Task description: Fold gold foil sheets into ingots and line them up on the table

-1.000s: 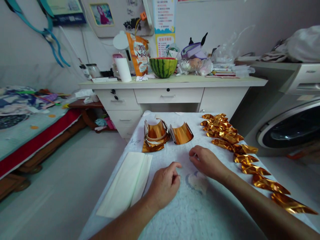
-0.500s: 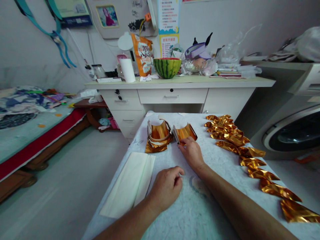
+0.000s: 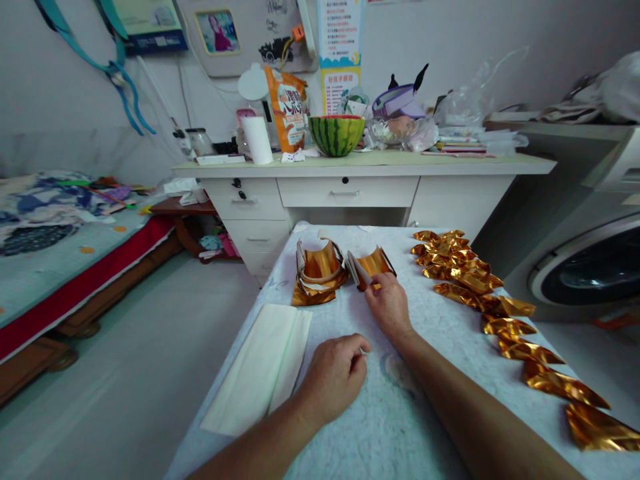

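My right hand (image 3: 390, 305) pinches the near edge of a curled gold foil paper sheet (image 3: 361, 272), its pale back showing, at the left side of a small curved stack of gold foil paper (image 3: 377, 261). To the left of that stack sits a larger curled bundle of gold foil paper (image 3: 320, 267) with pale edges. My left hand (image 3: 335, 377) rests on the table with its fingers curled in, and I see nothing in it. Beside it on the left lies a folded pale paper stack (image 3: 253, 367).
Twisted gold foil pieces (image 3: 463, 270) run in a row down the right side of the cloth-covered table (image 3: 400, 427). Behind stands a white desk (image 3: 345, 170) with a cut watermelon (image 3: 336, 137) and an orange pouch (image 3: 289, 113). A washing machine (image 3: 565, 220) is at right, a bed (image 3: 90, 260) at left.
My right hand has drawn slightly to the right, and the pinched foil sheet's pale side now leans away from the small stack. My left hand stays in place.
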Demonstrator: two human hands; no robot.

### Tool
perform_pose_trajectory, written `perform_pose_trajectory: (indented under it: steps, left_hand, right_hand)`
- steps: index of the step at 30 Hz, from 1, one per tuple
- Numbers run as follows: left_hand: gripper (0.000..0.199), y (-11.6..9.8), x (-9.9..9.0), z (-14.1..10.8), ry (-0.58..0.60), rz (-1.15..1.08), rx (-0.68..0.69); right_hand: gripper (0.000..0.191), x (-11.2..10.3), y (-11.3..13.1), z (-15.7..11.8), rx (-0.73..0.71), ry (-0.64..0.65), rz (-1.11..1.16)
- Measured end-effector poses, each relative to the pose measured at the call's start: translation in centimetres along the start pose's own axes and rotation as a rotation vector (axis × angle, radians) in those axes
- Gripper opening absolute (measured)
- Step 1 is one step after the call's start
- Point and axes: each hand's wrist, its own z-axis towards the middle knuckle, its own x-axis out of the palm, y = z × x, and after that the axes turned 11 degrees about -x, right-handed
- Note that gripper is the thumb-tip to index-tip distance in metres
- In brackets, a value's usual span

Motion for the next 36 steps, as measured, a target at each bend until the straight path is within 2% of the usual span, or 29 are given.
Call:
perform_pose_trajectory:
  steps: [8,14,21,25,33,36]
  left_hand:
    - [0.022,-0.1,0.0,0.1,0.004,-0.004,-0.001]
    - [0.022,0.0,0.0,0.1,0.006,-0.004,0.009]
    - [0.021,0.2,0.0,0.1,0.004,0.001,0.012]
    - [0.022,0.3,0.1,0.1,0.005,-0.003,0.015]
    - [0.025,0.1,-0.1,0.0,0.024,-0.131,-0.052]
    - [0.029,0.2,-0.3,0.0,-0.029,-0.232,-0.089]
  right_hand:
    - [0.022,0.2,-0.6,0.4,0.000,-0.015,0.040]
    - [0.013,0.2,-0.8,0.3,0.063,-0.092,0.055]
    - [0.012,-0.8,-0.4,-0.1,0.106,-0.091,0.119]
    - [0.013,-2.6,-0.2,-0.7,0.130,-0.058,0.190]
    - [0.010,-8.2,0.5,-3.8,0.122,0.052,0.393]
    - [0.011,-9.7,0.3,-5.4,0.124,0.103,0.467]
